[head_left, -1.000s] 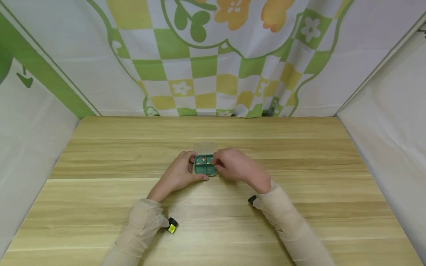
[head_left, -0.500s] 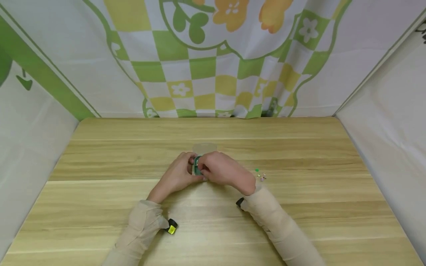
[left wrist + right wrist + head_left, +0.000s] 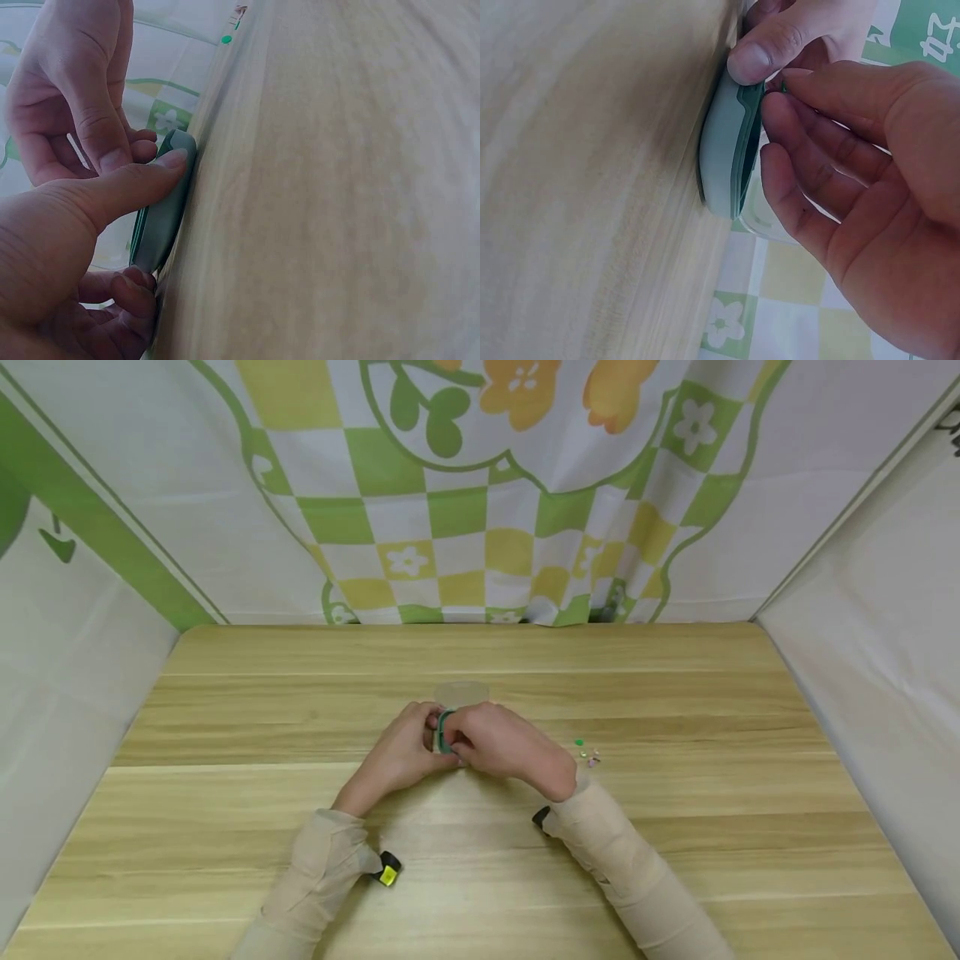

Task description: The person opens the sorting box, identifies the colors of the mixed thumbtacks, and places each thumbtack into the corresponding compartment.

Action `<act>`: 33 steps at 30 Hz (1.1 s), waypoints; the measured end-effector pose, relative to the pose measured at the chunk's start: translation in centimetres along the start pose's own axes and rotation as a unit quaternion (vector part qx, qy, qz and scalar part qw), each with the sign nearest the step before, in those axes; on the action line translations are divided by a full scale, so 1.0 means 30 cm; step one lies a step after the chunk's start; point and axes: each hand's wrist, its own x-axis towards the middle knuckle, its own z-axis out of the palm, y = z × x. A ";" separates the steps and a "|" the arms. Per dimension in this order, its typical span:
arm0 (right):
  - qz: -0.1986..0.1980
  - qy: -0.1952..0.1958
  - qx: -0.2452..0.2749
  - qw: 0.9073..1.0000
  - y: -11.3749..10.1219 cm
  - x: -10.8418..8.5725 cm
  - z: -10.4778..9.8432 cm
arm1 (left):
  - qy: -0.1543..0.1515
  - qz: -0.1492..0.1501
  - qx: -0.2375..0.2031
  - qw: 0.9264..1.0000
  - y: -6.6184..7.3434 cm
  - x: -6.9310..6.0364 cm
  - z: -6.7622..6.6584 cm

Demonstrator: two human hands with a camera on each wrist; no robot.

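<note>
A small green compartment box (image 3: 444,740) lies on the table in the head view, its clear lid (image 3: 461,693) folded back behind it. My left hand (image 3: 405,750) grips the box from the left, thumb along the near side, as the left wrist view also shows. Over the compartments is my right hand (image 3: 498,743), covering most of them. In the right wrist view its thumb and forefinger pinch a tiny green piece (image 3: 784,85) just above the box rim; its exact kind is too small to tell.
Several tiny coloured pieces (image 3: 589,758), one of them green, lie on the wooden table (image 3: 675,843) right of my right hand. A patterned curtain (image 3: 457,518) hangs behind the table's far edge.
My right hand has moved left from the box's right side to above its compartments, uncovering the tiny pieces on the table. Over the last half second it hardly moves. My left hand stays put.
</note>
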 end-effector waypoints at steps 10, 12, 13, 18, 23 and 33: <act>0.001 0.000 -0.005 1.000 0.002 0.000 0.004 | 0.000 0.005 -0.006 1.000 -0.006 0.005 0.001; 0.000 0.001 -0.008 1.000 0.002 -0.001 0.004 | 0.000 0.005 -0.007 1.000 -0.006 0.005 0.002; 0.000 0.001 -0.008 1.000 0.003 -0.002 0.004 | 0.000 0.005 -0.008 1.000 -0.006 0.005 0.002; 0.001 0.003 -0.012 1.000 -0.002 -0.007 -0.001 | 0.001 0.004 -0.007 1.000 -0.008 0.004 0.002; 0.008 0.004 -0.014 1.000 -0.004 -0.015 -0.005 | 0.001 0.002 -0.008 1.000 -0.007 0.006 0.005; 0.026 0.005 -0.015 1.000 0.009 -0.038 -0.021 | 0.007 0.004 -0.009 1.000 -0.006 0.003 0.002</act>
